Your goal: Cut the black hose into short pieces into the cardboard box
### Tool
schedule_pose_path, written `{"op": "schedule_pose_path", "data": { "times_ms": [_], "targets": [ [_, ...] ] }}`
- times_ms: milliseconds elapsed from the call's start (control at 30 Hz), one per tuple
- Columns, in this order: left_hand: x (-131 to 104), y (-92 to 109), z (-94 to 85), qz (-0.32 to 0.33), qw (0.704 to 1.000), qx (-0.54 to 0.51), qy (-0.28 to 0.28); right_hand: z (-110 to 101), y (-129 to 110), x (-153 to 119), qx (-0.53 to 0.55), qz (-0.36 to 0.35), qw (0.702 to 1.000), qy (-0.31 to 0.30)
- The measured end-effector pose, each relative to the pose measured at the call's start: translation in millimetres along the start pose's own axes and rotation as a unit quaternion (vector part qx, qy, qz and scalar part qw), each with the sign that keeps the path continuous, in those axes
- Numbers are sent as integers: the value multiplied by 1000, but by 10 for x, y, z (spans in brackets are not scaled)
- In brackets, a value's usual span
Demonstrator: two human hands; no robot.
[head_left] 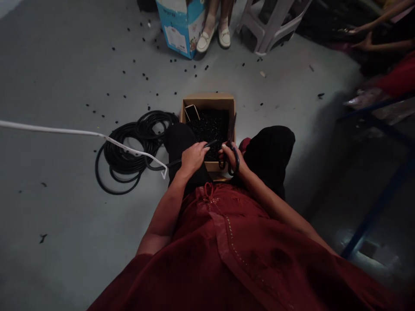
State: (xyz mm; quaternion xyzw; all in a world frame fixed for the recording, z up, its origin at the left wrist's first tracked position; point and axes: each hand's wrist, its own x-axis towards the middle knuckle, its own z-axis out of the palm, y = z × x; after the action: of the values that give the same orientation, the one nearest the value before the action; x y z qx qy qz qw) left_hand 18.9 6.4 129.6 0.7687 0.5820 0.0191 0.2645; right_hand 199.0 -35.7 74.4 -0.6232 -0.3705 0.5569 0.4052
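My left hand [193, 158] is closed round a black tube [212, 143], whose free end sticks out to the right over the box. From that hand the tube runs left across my knee to a coiled pile of black tubing [128, 147] on the floor. In my right hand [232, 157] is a pair of dark scissors [232, 134], fingers at the handles and blades pointing up and away from me. Between my knees a cardboard box [207, 102] holds many small black pieces and a small dark rectangular object with a light edge [192, 113].
A white cord [65, 131] crosses from the left. Black bits lie scattered on the floor [65, 194]. Beyond are a blue carton [177, 32], a person's white shoes [205, 40] and a plastic stool [266, 30]. Another person's arms and a blue frame [382, 211] are at right.
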Motion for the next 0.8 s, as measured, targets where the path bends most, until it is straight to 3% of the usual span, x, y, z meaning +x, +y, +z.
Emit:
{"op": "schedule_pose_path", "data": {
  "times_ms": [200, 367, 567, 800],
  "targets": [
    [246, -165, -110, -60, 983, -176, -8, -2, 196, -244, -185, -7, 983, -15],
    [276, -219, -38, -53, 957, -284, 20, 21, 228, -330, -219, -9, 974, -63],
    [307, -229, 44, -47, 964, -261, 28, 76, 182, -299, -213, -24, 972, -92],
    [307, -195, 21, -46, 972, -229, 8, 148, 112, -246, -198, -18, 976, -90]
  ]
}}
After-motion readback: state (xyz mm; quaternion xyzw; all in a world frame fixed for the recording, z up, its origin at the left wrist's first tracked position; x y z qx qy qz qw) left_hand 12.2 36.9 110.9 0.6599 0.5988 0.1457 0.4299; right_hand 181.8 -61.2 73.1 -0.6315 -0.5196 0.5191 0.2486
